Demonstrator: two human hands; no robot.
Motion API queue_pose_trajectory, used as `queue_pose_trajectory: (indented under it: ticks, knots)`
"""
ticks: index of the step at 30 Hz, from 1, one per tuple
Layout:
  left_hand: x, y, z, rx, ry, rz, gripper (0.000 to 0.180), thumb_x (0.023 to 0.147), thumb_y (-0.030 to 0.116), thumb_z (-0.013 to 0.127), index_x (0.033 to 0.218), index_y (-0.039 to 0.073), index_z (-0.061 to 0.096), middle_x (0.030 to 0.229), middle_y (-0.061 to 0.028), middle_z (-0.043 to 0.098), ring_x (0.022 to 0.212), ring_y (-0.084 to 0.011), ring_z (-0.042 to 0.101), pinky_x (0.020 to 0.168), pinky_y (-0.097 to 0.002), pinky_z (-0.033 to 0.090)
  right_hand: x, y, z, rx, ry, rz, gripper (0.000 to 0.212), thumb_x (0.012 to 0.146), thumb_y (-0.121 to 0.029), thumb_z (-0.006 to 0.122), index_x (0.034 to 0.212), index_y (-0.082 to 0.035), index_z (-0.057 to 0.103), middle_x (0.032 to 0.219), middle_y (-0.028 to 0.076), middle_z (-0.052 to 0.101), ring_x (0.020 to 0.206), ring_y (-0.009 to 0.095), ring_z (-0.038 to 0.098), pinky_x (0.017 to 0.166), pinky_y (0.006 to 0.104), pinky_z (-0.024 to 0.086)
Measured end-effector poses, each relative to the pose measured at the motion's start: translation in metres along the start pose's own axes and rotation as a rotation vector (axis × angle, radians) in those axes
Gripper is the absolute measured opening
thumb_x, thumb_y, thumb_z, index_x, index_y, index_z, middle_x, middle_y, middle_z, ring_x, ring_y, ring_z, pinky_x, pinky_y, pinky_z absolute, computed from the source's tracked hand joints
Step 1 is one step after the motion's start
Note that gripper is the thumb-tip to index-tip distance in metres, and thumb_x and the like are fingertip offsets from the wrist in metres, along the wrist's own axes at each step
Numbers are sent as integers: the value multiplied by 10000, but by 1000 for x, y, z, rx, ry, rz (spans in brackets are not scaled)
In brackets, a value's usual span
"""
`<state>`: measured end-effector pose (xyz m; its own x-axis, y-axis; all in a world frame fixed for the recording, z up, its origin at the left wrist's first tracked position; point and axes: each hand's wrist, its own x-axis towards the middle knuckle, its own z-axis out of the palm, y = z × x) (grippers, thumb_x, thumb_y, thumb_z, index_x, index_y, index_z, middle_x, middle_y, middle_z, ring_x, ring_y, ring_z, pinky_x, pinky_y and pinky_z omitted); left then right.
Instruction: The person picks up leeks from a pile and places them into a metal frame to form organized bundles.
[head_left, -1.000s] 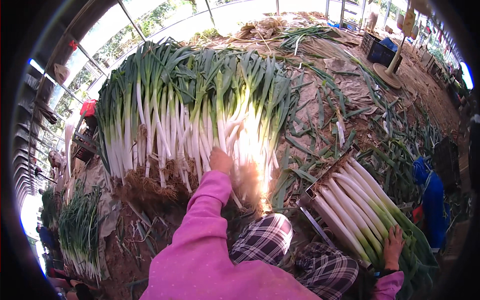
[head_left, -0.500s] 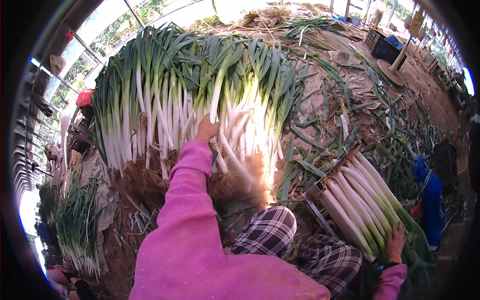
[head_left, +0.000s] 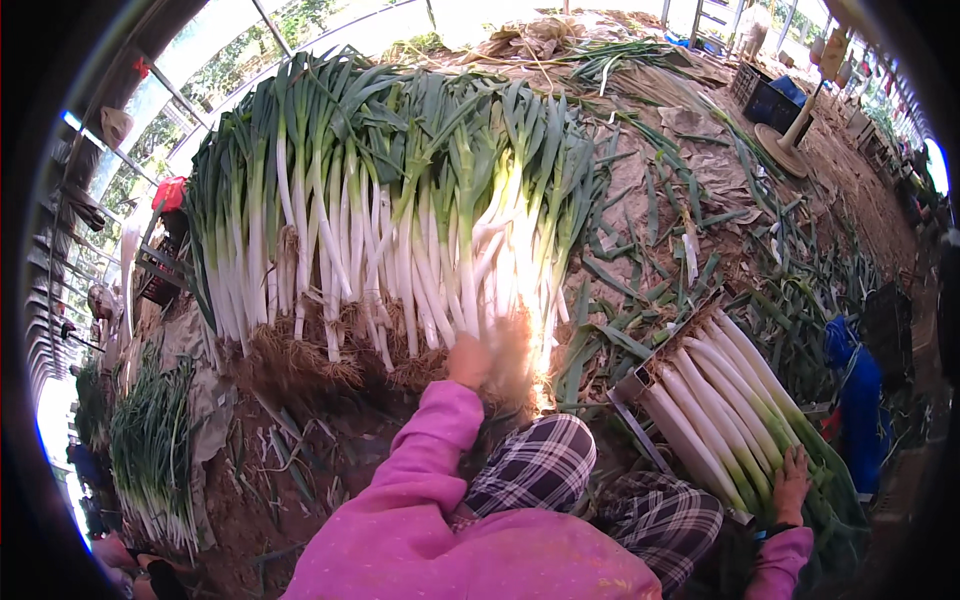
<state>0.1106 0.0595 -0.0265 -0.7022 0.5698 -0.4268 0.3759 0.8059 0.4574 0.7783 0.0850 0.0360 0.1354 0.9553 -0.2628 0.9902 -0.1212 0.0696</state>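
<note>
A wide row of leeks point(head_left: 345, 235) lies in front of me, green leaves at the far end and white stems and brown roots toward me. My left hand point(head_left: 467, 362) is closed at the root end of one leek point(head_left: 466, 270) near the row's right part. Sunlight glare blurs the roots beside it. At the lower right, a bundle of leeks point(head_left: 715, 400) lies in a metal-edged holder point(head_left: 640, 430), roots against its end plate. My right hand point(head_left: 792, 487) rests on their green part, fingers stretched out.
Cut leaves point(head_left: 640, 270) litter the ground to the right of the row. A blue cloth-like thing point(head_left: 862, 410) hangs beside the bundle. Another leek pile point(head_left: 155, 450) lies at the left. A dark crate point(head_left: 770, 97) and a round-based stand point(head_left: 780, 150) are at the far right.
My left hand has come toward me and right, from mid-stem to the root end. The leek that was slanting and blurred now lies straighter. My right hand stays put.
</note>
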Motion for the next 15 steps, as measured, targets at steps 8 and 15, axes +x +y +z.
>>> queue_pose_trajectory:
  ticks: [8, 15]
  knots:
    - [37, -35, 7, -584, -2, -47, 653, 788, 315, 748, 1227, -82, 472, 1058, -225, 636, 944, -322, 641, 807, -369, 512, -4, -45, -36, 29, -1, 21, 587, 835, -161, 619, 1394, -220, 449, 1553, 43, 225, 1425, 281, 210, 1072, 669, 166]
    - [-27, 37, -84, -931, -328, 183, 362, 812, 153, 652, 1083, -73, 572, 821, -98, 622, 668, -184, 589, 600, -306, 491, -22, -287, -121, 835, 49, -626, 481, 864, -304, 649, 1244, -22, 561, 1286, 216, 547, 1215, 318, 509, 1034, 377, 376]
